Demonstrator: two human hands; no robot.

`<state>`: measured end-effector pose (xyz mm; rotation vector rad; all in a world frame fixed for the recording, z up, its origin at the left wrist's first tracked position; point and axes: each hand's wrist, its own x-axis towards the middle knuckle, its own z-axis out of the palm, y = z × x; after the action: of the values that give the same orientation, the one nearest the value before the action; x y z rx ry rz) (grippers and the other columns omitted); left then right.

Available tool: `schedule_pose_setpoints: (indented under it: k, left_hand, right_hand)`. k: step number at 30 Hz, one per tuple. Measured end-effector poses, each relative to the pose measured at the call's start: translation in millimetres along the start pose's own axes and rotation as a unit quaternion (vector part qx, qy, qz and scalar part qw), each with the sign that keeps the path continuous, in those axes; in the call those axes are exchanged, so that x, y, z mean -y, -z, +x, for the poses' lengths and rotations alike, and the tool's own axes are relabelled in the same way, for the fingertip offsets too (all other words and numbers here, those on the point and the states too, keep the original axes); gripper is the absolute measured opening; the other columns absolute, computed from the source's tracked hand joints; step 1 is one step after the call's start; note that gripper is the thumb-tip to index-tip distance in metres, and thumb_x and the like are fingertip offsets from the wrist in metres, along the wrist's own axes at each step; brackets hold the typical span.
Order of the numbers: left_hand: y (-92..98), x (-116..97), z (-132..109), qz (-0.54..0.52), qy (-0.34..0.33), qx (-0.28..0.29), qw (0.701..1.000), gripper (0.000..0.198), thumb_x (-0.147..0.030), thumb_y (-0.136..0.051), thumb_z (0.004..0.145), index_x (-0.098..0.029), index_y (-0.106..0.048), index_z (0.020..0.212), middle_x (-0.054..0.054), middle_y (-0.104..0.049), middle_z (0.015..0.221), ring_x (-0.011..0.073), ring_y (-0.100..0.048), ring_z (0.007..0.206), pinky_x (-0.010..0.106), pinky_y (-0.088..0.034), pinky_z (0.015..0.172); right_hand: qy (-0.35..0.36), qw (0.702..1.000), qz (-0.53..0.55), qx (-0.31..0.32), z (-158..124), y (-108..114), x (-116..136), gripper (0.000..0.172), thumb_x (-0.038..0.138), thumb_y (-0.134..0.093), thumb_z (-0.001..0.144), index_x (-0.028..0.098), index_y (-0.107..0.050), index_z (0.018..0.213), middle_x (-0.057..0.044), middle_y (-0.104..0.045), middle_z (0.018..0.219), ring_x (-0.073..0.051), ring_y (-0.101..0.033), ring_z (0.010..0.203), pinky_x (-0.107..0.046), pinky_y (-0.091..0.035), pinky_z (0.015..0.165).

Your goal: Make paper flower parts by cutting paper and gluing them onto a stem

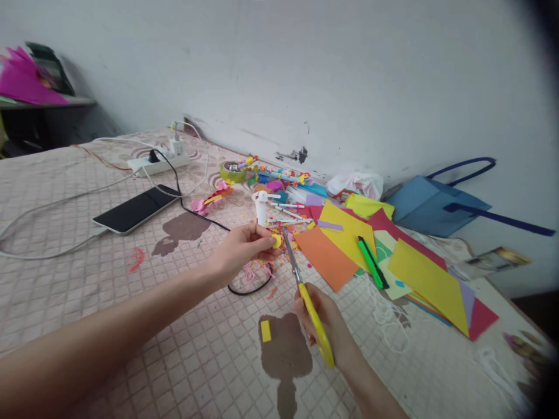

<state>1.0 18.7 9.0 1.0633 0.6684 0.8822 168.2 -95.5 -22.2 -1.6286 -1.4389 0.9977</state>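
Between the fingertips of my left hand [248, 244] is a small yellow paper piece [276, 241] with a rounded edge. My right hand [321, 314] is closed around the yellow handles of a pair of scissors [301, 279]. The scissor blades point up and away, just right of the yellow piece and apart from it. Beyond my left hand stands a white glue gun [261, 206], its black cord looping under my wrist. Paper scraps [253, 270] lie below my fingers. Nearer to me, a small yellow paper rectangle [266, 331] rests on a brown patch of the cloth.
Coloured paper sheets [327, 259], a green cutter knife [371, 262] and white string [384, 314] lie to the right. A blue bag [437, 203] leans against the wall. At the left are a phone [136, 209] and a power strip [159, 164] with cables. Green tape [233, 171] sits at the back.
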Motion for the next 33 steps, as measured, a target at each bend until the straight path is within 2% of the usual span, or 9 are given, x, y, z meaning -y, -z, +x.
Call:
schedule_pose_setpoints:
  k: [8,24,33]
  left_hand:
    - [0.6,-0.3,-0.6,0.005,-0.001,0.001,1.0,0.02,-0.025,-0.068,0.074,-0.014,-0.051,0.076,0.003,-0.067,0.069,0.0103,-0.064,0.062,0.024,-0.052,0.066]
    - [-0.5,-3.7,-0.4,0.016,0.0,-0.004,1.0,0.017,-0.023,-0.068,0.074,-0.013,-0.054,0.074,0.002,-0.065,0.068,0.0104,-0.063,0.063,0.025,-0.052,0.065]
    - [-0.1,-3.8,-0.6,0.018,0.003,-0.004,1.0,0.016,-0.022,-0.066,0.075,-0.013,-0.053,0.074,0.002,-0.066,0.069,0.0106,-0.063,0.063,0.025,-0.052,0.065]
  right_hand:
    - [0.014,0.998,-0.056,0.026,-1.1,2.9,5.5,0.026,0.044,-0.048,0.08,0.02,-0.041,0.072,0.006,-0.039,0.058,-0.007,-0.037,0.043,-0.019,-0.033,0.038]
    - [-0.018,0.999,-0.027,0.023,-1.1,3.6,6.6,0.022,0.035,-0.055,0.076,0.02,-0.041,0.068,0.006,-0.039,0.056,-0.006,-0.034,0.042,-0.017,-0.031,0.035]
    - [-0.037,0.999,0.003,0.024,-1.6,2.0,4.4,0.023,0.037,-0.058,0.076,0.021,-0.044,0.068,0.008,-0.036,0.049,-0.006,-0.033,0.039,-0.017,-0.031,0.037]
